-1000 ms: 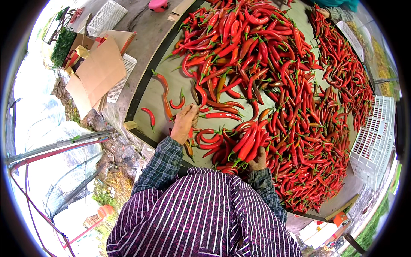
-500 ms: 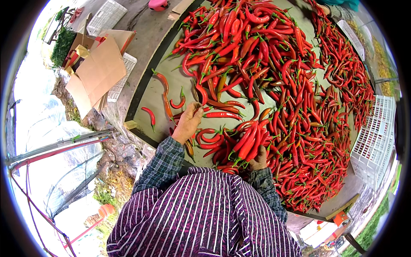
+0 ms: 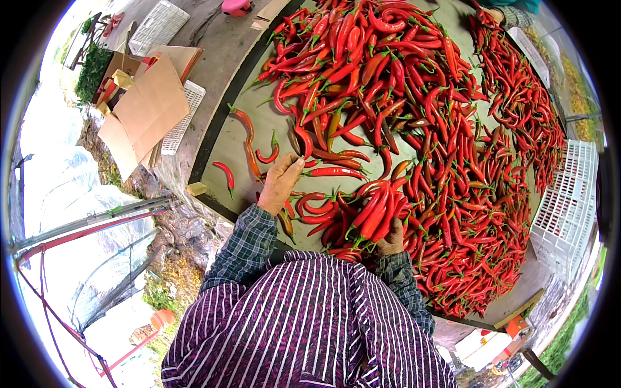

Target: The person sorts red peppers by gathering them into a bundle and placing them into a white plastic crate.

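Note:
My right hand (image 3: 391,240) is closed round a bunch of long red chili peppers (image 3: 374,216), their tips fanned toward me. The fingers lie mostly hidden under the bunch. To its left, my left hand (image 3: 282,183) has its thumb and fingers pinched together at a red chili pepper (image 3: 311,163), most of which the fingers hide. A curved red chili (image 3: 304,139) ends right at those fingertips. Just beyond lies a straight red chili (image 3: 334,172). A small heap of red chilies (image 3: 318,210) rests between my hands, near the table's front edge.
A large pile of red chilies (image 3: 446,174) covers much of the pale table (image 3: 223,143), which has a dark rim. Another person's hand (image 3: 495,15) is at the far right. White crates (image 3: 564,207) stand right; flattened cardboard (image 3: 152,107) lies left.
My left hand has shifted slightly left, its fingers still pinched. The right hand keeps hold of the bunch. The whole view has moved a little.

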`<act>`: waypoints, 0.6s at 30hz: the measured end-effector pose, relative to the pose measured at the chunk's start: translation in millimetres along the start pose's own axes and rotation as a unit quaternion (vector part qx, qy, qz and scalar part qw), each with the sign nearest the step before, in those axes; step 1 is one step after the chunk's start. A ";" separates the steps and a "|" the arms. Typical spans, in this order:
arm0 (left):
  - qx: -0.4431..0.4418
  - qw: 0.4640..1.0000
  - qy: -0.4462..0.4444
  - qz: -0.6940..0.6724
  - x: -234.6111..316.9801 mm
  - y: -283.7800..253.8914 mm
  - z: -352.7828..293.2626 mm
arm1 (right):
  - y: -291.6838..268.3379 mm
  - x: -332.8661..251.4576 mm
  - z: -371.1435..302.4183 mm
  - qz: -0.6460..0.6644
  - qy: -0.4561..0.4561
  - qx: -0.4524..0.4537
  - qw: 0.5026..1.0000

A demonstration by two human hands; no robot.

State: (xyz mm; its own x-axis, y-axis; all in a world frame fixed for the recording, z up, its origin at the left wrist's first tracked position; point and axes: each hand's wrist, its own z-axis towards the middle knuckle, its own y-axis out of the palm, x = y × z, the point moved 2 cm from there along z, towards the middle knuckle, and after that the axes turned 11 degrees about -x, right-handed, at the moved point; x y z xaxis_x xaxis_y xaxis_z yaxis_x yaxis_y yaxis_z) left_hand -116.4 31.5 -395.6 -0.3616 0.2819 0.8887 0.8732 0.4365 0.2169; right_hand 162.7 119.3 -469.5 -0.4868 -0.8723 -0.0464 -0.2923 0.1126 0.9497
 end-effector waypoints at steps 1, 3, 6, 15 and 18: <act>-0.008 1.000 0.004 -0.027 0.2 1.0 0.4 | -0.2 0.5 0.2 0.002 0.002 -0.002 1.000; -0.024 0.996 0.012 -0.080 2.4 3.9 0.9 | -0.6 1.5 0.6 0.006 0.005 -0.005 1.000; -0.048 0.990 0.018 -0.130 13.7 9.3 -2.0 | -9.9 -1.3 -0.7 0.016 0.017 -0.014 1.000; -0.080 0.995 0.018 -0.052 16.7 5.0 -3.3 | 9.0 3.4 -0.4 -0.015 -0.006 0.030 0.999; -0.061 0.998 0.027 -0.014 21.2 9.6 -3.8 | 0.3 -0.1 -3.2 -0.006 0.006 0.014 1.000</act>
State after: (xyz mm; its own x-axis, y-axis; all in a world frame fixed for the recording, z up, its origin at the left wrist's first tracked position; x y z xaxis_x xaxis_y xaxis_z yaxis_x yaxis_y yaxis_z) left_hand -114.4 38.4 -373.2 -0.3713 0.2238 0.9012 0.8973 0.3362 0.2862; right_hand 165.3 117.9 -468.3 -0.4738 -0.8790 -0.0538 -0.3207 0.1154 0.9401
